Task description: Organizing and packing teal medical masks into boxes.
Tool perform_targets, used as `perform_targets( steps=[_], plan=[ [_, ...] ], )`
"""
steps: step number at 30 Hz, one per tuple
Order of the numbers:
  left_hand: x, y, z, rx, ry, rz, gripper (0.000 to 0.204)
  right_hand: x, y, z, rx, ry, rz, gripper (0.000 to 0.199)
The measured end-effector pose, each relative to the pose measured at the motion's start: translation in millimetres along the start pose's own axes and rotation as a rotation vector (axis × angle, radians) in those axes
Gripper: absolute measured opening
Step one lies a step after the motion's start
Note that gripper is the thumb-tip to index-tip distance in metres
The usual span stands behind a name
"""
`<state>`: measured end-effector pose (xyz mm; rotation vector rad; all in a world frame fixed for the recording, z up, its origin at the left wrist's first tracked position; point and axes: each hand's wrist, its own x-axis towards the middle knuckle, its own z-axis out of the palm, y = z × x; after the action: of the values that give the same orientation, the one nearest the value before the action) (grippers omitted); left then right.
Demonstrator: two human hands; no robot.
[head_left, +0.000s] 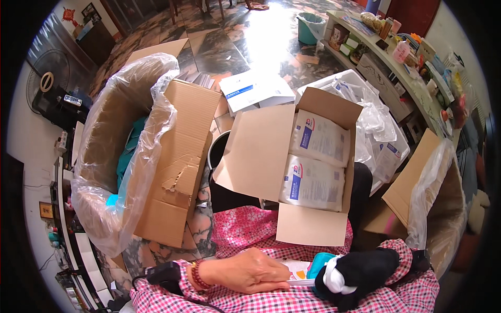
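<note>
My left hand [250, 271], bare with a bead bracelet at the wrist, lies low in the middle over my pink checked lap. Its fingers are curled on the edge of a flat white packet [298, 270]. My right hand [360, 272] is covered in black cloth and meets the packet from the right. A white rolled piece [334, 280] and a teal piece [319, 260] sit at its tip; its fingers are hidden. Just beyond my knees stands an open cardboard box [261, 151] holding two large white pouches [313, 182].
A big carton lined with a clear plastic bag [130, 156] stands on the left, with teal items inside. Another lined carton [438, 203] is on the right. Loose plastic-wrapped packets [381, 130] lie behind the box. Far right is a cluttered shelf [402, 68], and a teal bucket [310, 26] stands on the dark marble floor.
</note>
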<state>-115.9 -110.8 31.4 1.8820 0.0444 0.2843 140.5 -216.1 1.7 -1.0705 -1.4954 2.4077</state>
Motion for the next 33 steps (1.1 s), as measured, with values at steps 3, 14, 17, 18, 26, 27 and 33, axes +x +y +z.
perform_targets(
  steps=[3, 14, 17, 18, 26, 27, 33],
  plan=[
    [12, -19, 11, -0.134, 0.123, 0.050, 0.025, -3, -3, 2, 0.010, 0.091, -0.018, 0.020],
    [41, 1, -24, 0.444, 0.362, 0.116, 0.017, -28, -105, -53, -0.552, 0.372, -0.716, 0.029],
    [39, 12, -31, 0.221, 0.175, 0.211, 0.017, -37, -98, -47, -0.405, 0.245, -0.625, 0.024],
    [34, 10, -35, 0.239, 0.137, 0.185, 0.019, -39, -96, -47, -0.363, 0.178, -0.553, 0.023],
    [-2, 13, -28, 0.178, -0.041, -0.063, 0.020, -49, -50, -42, 0.085, -0.135, -0.166, 0.025],
    [-6, 12, -31, 0.186, -0.025, -0.062, 0.020, -54, -35, -39, 0.232, -0.141, -0.174, 0.025],
    [-101, -27, -87, -0.258, 0.966, -0.472, 0.019, -99, -51, -49, 0.433, 0.805, -0.678, 0.027]
  ],
)
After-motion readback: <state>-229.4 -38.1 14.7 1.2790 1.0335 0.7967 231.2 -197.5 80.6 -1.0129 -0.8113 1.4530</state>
